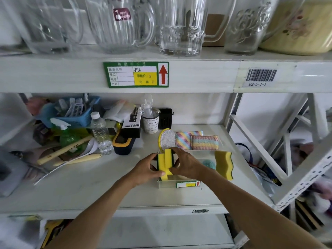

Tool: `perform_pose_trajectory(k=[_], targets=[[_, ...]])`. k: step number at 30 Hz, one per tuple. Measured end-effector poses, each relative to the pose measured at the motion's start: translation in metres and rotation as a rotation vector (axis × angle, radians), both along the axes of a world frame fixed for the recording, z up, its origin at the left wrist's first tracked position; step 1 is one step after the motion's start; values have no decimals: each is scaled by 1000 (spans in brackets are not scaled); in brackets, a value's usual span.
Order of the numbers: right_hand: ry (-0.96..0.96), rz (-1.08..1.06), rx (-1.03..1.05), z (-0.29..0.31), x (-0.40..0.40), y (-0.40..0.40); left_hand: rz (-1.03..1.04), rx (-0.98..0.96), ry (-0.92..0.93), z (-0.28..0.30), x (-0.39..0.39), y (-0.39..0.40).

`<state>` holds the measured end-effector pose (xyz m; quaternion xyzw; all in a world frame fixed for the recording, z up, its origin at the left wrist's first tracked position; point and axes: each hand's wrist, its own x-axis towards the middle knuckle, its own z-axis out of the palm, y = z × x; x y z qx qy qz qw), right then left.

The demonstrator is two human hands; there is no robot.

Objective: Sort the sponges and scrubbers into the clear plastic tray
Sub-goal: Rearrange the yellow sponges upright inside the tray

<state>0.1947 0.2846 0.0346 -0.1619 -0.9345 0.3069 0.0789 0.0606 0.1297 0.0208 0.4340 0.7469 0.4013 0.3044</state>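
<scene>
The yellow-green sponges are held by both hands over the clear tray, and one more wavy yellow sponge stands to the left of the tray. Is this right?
Not quite. In the head view, the wavy yellow sponge stands to the right of the clear tray, not the left. Both the left hand and right hand do hold the yellow-green sponges over it.

We see bright, even, diffuse light, soft shadows, wide-angle bending at edges, and blur toward the corners.

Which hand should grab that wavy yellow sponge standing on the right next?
The right hand, probably. The wavy sponge stands on the shelf just right of it, outside the clear tray, while the left hand is on the far side, gripping the yellow sponges in the tray.
</scene>
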Motion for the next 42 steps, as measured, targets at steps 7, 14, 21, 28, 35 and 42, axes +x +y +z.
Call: perform_pose_trajectory(k=[7, 14, 21, 28, 35, 42], targets=[[-1, -50, -75, 3, -4, 5, -4, -30, -2, 5, -13, 5], [-52, -101, -148, 2, -4, 10, -38, -54, 63, 12, -13, 13], [-137, -84, -155, 1, -6, 11, -6, -84, 151, 14, -20, 22], [-102, -47, -105, -2, -10, 10, -10, -105, 230, 14, -19, 28], [-59, -60, -95, -6, -12, 10, 2, -64, 186, 15, -27, 26], [-4, -65, -98, -5, -14, 13, -55, -29, 248, 26, -23, 31]])
